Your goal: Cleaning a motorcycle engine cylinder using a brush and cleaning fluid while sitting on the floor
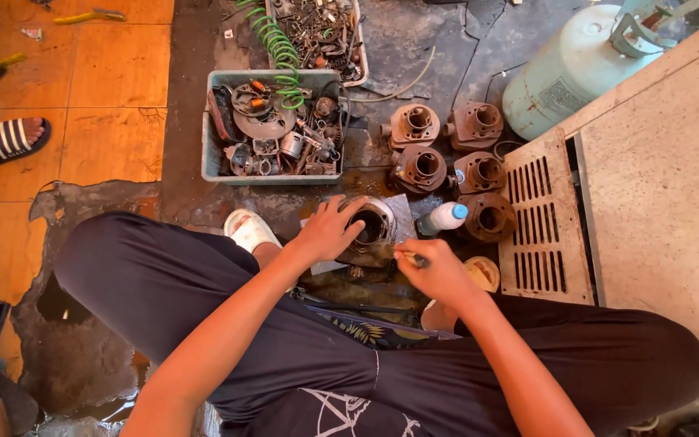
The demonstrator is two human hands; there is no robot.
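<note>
Gripping the rim of a rusty engine cylinder (370, 229) with spread fingers (348, 212) of the left hand (329, 231), thumb toward the near side, palm over the top left edge. Pinching a thin dark-tipped tool (414, 259) in the curled, pressed-together fingers of the right hand (438, 273), tip just beside the cylinder's near right edge. Cylinder standing on the stained grey floor, between the knees, its round bore open upward, resting on a pale sheet (402, 212).

Just beyond to the right, lying on its side: a white plastic bottle with a blue cap (444, 217), near the cylinder. Farther out, a cluster of five more brown finned cylinders (451, 158) standing bore-up, close together. Left of those, a grey plastic bin (273, 129) full of small metal engine parts, with a green coiled hose (278, 48) trailing over its far rim. Behind it, a white tray (317, 32) of scrap hardware. At top right, a pale green gas tank (576, 65) lying beside a slotted beige panel (540, 222). At far left, on orange tiles, another person's foot in a striped sandal (6, 139).
</note>
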